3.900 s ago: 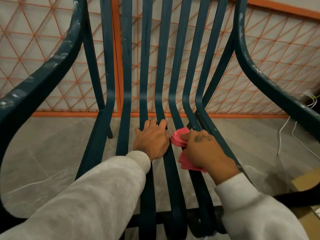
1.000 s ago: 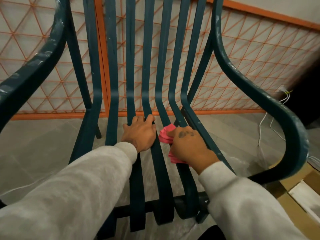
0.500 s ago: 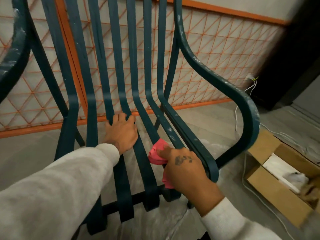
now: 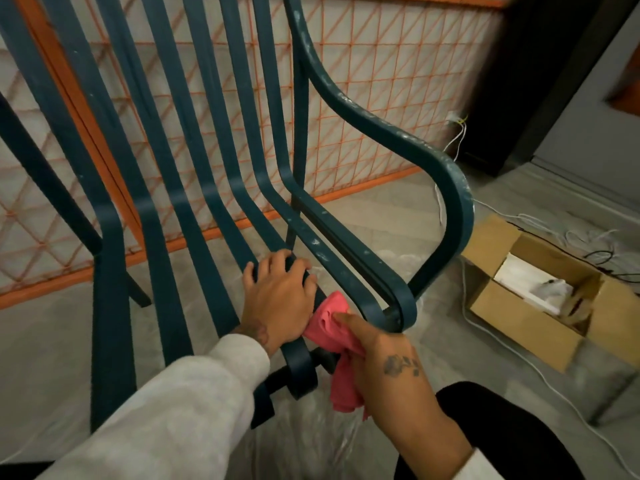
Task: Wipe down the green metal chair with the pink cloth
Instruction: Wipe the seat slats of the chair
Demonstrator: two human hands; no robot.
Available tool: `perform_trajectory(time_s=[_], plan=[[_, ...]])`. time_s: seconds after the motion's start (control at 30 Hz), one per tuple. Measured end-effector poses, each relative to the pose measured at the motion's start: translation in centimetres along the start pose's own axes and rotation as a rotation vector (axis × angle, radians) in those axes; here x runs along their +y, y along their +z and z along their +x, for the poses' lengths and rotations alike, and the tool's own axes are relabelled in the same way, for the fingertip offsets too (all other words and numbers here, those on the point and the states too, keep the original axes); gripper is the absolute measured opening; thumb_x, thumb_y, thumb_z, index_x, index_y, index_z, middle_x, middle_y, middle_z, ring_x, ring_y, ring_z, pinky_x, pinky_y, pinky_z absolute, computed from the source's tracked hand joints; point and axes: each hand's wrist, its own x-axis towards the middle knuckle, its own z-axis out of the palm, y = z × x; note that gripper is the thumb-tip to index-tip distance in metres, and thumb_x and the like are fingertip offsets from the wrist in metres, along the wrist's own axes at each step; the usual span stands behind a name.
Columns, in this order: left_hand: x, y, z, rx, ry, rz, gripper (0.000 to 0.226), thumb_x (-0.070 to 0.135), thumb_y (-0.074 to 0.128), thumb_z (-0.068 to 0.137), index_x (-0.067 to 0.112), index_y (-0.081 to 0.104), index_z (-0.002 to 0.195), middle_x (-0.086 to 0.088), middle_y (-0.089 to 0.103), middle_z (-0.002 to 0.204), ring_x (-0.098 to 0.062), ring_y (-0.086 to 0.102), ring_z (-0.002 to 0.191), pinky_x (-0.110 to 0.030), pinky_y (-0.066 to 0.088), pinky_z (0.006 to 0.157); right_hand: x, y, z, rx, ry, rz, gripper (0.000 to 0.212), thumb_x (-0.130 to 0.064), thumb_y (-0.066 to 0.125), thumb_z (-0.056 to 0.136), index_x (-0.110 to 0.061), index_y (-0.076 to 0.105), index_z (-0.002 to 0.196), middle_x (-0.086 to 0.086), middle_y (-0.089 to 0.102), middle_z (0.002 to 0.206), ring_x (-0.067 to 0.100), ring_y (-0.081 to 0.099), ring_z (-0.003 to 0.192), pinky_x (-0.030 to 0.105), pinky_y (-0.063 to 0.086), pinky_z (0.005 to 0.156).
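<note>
Dark green slatted metal chair (image 4: 112,289) fills the view from 9 to 2 o'clock, before an orange lattice panel (image 4: 381,64). Open brown cardboard box (image 4: 519,327) at 4 o'clock. Left hand (image 4: 277,299), fingers spread, presses flat on the seat slats. At its 5 o'clock, right hand (image 4: 391,372) grips a crumpled pink cloth (image 4: 329,327) against the seat's front edge.

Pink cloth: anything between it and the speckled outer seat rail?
Nothing visible. The pink cloth, held in the right hand, lies just beside that seat rail; the left hand rests on slats on the cloth's other side.
</note>
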Motion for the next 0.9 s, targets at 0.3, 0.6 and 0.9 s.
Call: perform_trajectory(time_s=[0.3,0.6,0.9], plan=[[-0.1,-0.2,-0.1,-0.04,0.004,-0.007,0.038,0.043,0.028,0.104,0.034,0.048,0.136,0.0,0.032,0.153,-0.024,0.025,0.143,-0.052,0.011,0.12,0.6,1.5,1.2,0.114,-0.165,-0.056,0.04,0.001,0.061,0.075,-0.02,0.073,0.107,-0.002,0.07,0.09,0.016,0.065,0.075,0.022,0.052,0.068],[-0.2,-0.1,0.0,-0.017,0.01,-0.012,0.037,0.043,0.031,0.104,0.033,0.053,0.132,-0.002,0.038,0.15,-0.027,0.031,0.14,-0.053,0.016,0.118,2.3,3.9,-1.9,0.365,0.062,0.244,0.041,0.007,0.064,0.079,-0.022,0.075,0.105,-0.001,0.075,0.096,0.007,0.068,0.078,0.02,0.057,0.073],[-0.4,-0.2,0.1,-0.033,0.037,-0.01,0.037,0.044,0.032,0.104,0.033,0.052,0.132,-0.003,0.039,0.148,-0.027,0.031,0.14,-0.055,0.016,0.118,5.4,3.3,-3.6,0.615,0.89,1.314,0.031,0.011,0.052,0.088,-0.01,0.071,0.099,0.016,0.071,0.092,0.031,0.063,0.082,0.044,0.053,0.079]])
